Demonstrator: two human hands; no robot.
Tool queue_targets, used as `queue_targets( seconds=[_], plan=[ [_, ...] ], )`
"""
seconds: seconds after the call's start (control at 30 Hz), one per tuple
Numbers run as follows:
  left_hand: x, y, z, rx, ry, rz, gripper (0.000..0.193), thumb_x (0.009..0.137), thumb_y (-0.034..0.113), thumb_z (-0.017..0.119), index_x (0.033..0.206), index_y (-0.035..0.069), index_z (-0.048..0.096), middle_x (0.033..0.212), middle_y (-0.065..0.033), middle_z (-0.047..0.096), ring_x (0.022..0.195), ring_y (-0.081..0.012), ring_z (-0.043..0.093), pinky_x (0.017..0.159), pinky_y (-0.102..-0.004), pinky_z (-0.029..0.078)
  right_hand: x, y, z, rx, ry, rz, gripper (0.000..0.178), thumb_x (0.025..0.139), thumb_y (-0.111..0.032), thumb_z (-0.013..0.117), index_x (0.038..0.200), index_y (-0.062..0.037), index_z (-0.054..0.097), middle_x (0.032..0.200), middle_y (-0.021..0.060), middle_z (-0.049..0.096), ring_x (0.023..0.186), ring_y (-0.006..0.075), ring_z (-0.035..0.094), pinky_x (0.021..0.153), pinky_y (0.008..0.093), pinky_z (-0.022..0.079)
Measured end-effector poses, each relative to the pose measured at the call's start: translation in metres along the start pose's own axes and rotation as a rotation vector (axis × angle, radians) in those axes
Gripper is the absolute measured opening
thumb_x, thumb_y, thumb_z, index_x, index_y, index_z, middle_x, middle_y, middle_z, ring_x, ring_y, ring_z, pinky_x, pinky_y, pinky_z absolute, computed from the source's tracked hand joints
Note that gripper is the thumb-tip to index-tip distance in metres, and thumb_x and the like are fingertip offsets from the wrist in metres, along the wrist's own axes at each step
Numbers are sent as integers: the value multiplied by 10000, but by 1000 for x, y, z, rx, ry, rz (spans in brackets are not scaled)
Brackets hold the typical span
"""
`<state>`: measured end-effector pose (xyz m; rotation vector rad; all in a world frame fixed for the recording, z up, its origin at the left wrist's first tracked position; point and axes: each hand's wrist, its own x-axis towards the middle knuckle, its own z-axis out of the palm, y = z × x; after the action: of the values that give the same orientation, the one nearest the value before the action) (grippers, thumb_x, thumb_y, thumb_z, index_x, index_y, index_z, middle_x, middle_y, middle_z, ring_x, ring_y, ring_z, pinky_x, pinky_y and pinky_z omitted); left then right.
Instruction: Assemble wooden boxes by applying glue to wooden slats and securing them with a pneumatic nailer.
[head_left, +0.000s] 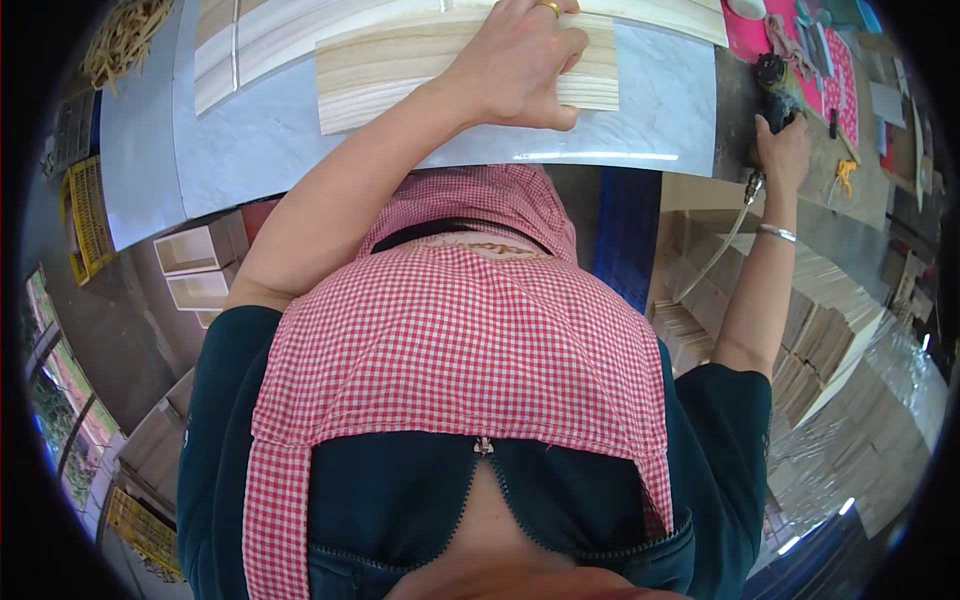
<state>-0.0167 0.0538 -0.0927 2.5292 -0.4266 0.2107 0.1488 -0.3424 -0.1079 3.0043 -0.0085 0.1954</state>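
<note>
My left hand (522, 72) lies across a pale wooden board (400, 85) on the table, with a gold ring on one finger. Its fingers are curled and the thumb reaches the board's near edge; the far fingertips are partly hidden. Out at the far right, my right hand (785, 150) is wrapped round the body of a black air tool (774, 85). A metal fitting and a pale hose (720, 252) run down from the tool's near end. Beyond the pale board are more long wooden boards (300, 50).
The boards rest on a grey marbled tabletop (255, 150). Pink cloth (840, 85) and an orange-handled item (846, 176) are on the right-hand surface. Stacked wooden pieces (800, 330) stand below right. Open wooden boxes (192, 250) and a yellow crate (88, 220) are at left.
</note>
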Motion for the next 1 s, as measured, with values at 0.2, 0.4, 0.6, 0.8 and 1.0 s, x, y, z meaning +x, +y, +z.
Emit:
queue_targets(
  seconds=[0.2, 0.4, 0.6, 0.8, 1.0],
  plan=[
    [-5, -5, 1, 14, 70, 33, 447, 612, 352, 790, 900, 38, 655, 1220, -275, 570, 1186, -416, 492, 1021, -490, 403, 41, 10, 24, 43, -205, 115, 650, 812, -398, 757, 1230, 67, 583, 1143, 278, 687, 1050, 421, 683, 906, 461, 545],
    [-2, 3, -18, 41, -29, 1, 488, 626, 346, 791, 961, 6, 689, 1229, -277, 571, 1139, -407, 507, 1018, -490, 413, 43, 8, -36, 201, -323, 169, 446, 799, -322, 759, 964, 83, 668, 768, 160, 700, 706, 313, 705, 646, 351, 565],
    [-6, 2, -15, -4, 54, 15, 486, 653, 342, 801, 980, 2, 686, 1194, -258, 581, 1106, -392, 526, 1008, -478, 423, -80, -50, -146, 703, -257, 150, 231, 845, -183, 747, 905, 21, 656, 630, 58, 622, 511, 141, 594, 504, 247, 483],
    [5, 5, -14, -152, -182, -160, 489, 671, 345, 811, 999, 5, 682, 1158, -238, 587, 1095, -379, 537, 1004, -471, 429, -181, -117, -196, 877, -296, 140, 176, 857, -114, 766, 883, 34, 675, 615, 39, 619, 444, 103, 519, 415, 233, 408],
    [9, 13, -21, -51, -234, -156, 475, 689, 338, 809, 1005, 7, 680, 1133, -227, 593, 1093, -368, 545, 1002, -463, 435, -197, -129, -199, 955, -422, 62, 134, 872, -77, 772, 883, 16, 676, 620, 31, 614, 429, 88, 493, 392, 223, 380]
  ],
)
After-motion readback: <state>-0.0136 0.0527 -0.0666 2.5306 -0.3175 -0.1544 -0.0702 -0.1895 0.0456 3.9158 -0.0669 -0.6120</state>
